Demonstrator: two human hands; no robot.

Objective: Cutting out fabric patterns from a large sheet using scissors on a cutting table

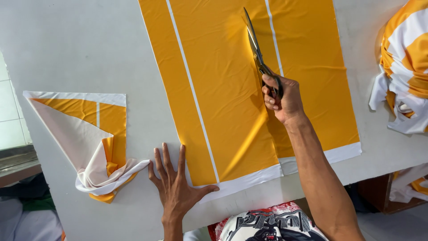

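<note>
A long sheet of orange fabric [227, 89] with thin white stripes and a white bottom border lies flat on a pale grey table [89, 53]. My right hand [281, 99] grips the handles of large metal scissors [255, 44], whose blades point away up the cloth, partway along a cut that starts at the near edge. My left hand [176, 183] lies flat with fingers spread, pressing on the table and the fabric's near left corner.
A folded, crumpled scrap of the same orange and white cloth [96, 143] lies at the left. A heap of orange and white fabric [408, 67] sits at the table's right edge. The table's near edge runs just below my left hand.
</note>
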